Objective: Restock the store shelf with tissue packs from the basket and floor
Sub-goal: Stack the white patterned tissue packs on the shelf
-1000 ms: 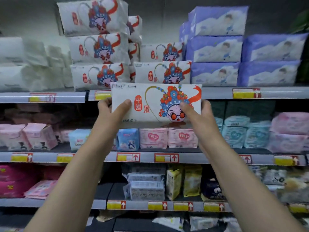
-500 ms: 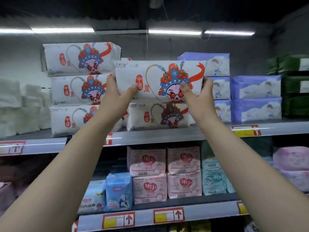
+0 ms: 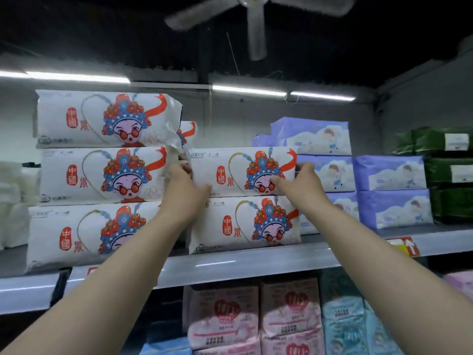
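Far left on the top shelf lie plain white soft bundles (image 3: 12, 201), too blurred to identify. Next to them stands a stack of three white plastic-wrapped packs (image 3: 102, 175) printed with a cartoon opera face; the left forearm covers part of the lowest one.

The left hand (image 3: 184, 187) grips the left end of a white, oblong, plastic-wrapped tissue pack (image 3: 238, 172) with the same print. Its thumb lies across the lower front corner. Its fingers curl round the end and are mostly hidden in the gap between pack and stack.

The tissue pack lies flat on one identical pack (image 3: 243, 224), which rests on the grey metal shelf (image 3: 230, 265). Its long axis runs left to right, along the shelf edge. The printed face is turned towards the camera, upright, with the red ribbon at the right end.

The right hand (image 3: 307, 180) holds the right end, thumb pressed on the front beside the cartoon face. Its fingers wrap round the end, their tips out of sight.

Just beside it are stacked lilac plastic-wrapped packs (image 3: 389, 175), the nearest partly hidden by that hand and forearm. Dark green packs (image 3: 448, 162) are cut off by the right edge.

Below the shelf, pink packs (image 3: 222, 316) and pale blue packs (image 3: 343, 326) run out of the bottom of the frame.
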